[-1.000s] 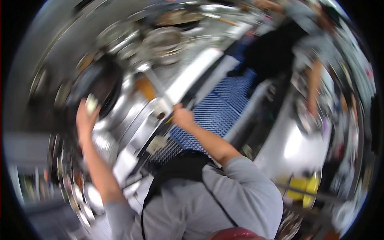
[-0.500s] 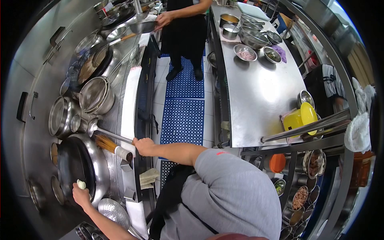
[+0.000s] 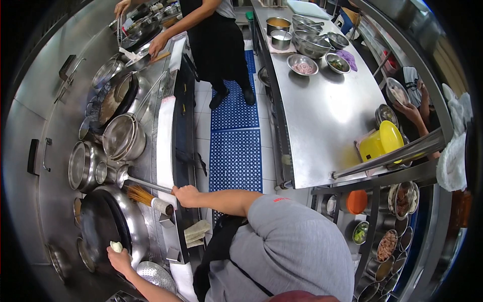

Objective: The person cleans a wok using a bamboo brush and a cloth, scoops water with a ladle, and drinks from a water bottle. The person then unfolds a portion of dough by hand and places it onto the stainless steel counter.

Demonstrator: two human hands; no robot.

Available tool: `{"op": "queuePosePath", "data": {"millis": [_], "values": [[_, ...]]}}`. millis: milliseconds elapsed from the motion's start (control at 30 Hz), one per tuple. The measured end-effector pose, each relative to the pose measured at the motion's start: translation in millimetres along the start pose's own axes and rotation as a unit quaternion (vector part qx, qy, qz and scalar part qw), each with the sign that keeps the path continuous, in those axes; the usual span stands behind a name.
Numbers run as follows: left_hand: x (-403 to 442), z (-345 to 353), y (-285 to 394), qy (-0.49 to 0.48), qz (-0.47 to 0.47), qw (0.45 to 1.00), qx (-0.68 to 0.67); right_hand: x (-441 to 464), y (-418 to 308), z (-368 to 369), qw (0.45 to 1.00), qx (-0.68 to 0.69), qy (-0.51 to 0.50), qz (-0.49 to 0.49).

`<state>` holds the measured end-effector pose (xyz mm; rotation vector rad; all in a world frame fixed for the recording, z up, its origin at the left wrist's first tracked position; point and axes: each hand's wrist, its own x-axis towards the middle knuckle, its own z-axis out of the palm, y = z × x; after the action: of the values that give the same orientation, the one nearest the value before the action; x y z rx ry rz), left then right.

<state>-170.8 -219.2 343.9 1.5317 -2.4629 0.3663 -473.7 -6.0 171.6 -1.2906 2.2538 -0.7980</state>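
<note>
My right hand (image 3: 187,195) is closed around the end of a long-handled ladle (image 3: 151,185). The ladle's bowl hangs at the far side, close to a small steel pot (image 3: 101,172). Down at the lower left, my left hand (image 3: 119,259) grips a folded white cloth (image 3: 116,246) at the near edge of a dark wok (image 3: 100,219). Whether the fingers also hold the wok's rim under the cloth is hidden. A bamboo brush (image 3: 146,198) lies between the wok and the counter edge, just below the ladle handle.
A co-worker (image 3: 214,50) stands ahead on the blue mat (image 3: 235,156), working over the range. Nested strainers (image 3: 122,137) rest on a pot. A perforated skimmer (image 3: 156,277) lies near my left forearm. On the right, a steel table (image 3: 327,116) bears bowls and a yellow container (image 3: 375,146).
The co-worker has turned and leaned left over the range, pan lowered there. At right, another person's hands now hold a bowl. My view shifted slightly; my hands keep their grips.
</note>
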Motion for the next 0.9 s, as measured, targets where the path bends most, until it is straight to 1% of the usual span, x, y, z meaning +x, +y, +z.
{"op": "queuePosePath", "data": {"millis": [67, 167, 267, 300, 333, 400, 433, 533, 567, 667, 700, 800, 833, 900], "values": [[-10.8, -30.8, 20.9, -0.076, -0.056, 0.994, -0.059, 2.3, 2.3, 4.9, 1.0, 0.003, -0.004, -0.004], [-17.5, -28.9, 25.2, -0.014, -0.057, 0.997, -0.041, 4.4, 0.8, 3.8, 1.0, 0.006, -0.016, 0.011], [-2.2, 18.4, -15.2, 0.126, 0.104, 0.984, -0.069, 2.6, 1.4, 3.4, 1.0, -0.008, -0.009, 0.0], [-1.8, 16.8, -10.1, 0.168, 0.186, 0.965, -0.077, 0.6, 0.7, 1.8, 1.0, 0.0, -0.002, -0.007], [-1.2, 13.0, -5.2, -0.026, 0.048, 0.99, -0.127, -0.1, -0.6, 3.3, 1.0, -0.001, -0.011, -0.002], [-3.7, 9.7, 5.8, -0.065, 0.032, 0.988, -0.136, 0.9, -0.8, -0.9, 1.0, -0.004, -0.021, 0.013], [-4.6, 11.7, 6.1, -0.051, 0.03, 0.989, -0.137, 1.0, -0.3, -2.0, 1.0, -0.001, -0.018, 0.015], [2.2, 15.5, -3.9, -0.022, -0.026, 0.972, -0.234, -2.6, -2.5, -3.0, 1.0, 0.003, -0.019, 0.018], [4.7, 16.3, -7.8, -0.029, -0.032, 0.974, -0.223, -2.6, -2.7, -4.4, 1.0, 0.001, -0.023, 0.019], [7.4, 30.2, -12.4, -0.018, -0.041, 0.967, -0.25, -3.1, -3.6, -5.9, 1.0, 0.005, -0.024, 0.016], [4.2, 33.0, -9.8, -0.008, -0.042, 0.97, -0.24, -2.0, -2.4, -4.0, 1.0, 0.006, -0.024, 0.013], [-3.0, 39.6, 0.0, 0.01, -0.062, 0.969, -0.24, 0.3, 1.1, 4.1, 1.0, 0.008, 0.006, 0.001], [-4.9, 39.7, 1.2, 0.009, -0.049, 0.963, -0.265, 0.2, 1.8, 5.2, 1.0, 0.007, 0.008, 0.001], [-6.0, 49.7, -5.2, 0.009, 0.005, 0.972, -0.237, -0.1, 1.7, 5.8, 1.0, 0.006, 0.015, 0.002]]}}
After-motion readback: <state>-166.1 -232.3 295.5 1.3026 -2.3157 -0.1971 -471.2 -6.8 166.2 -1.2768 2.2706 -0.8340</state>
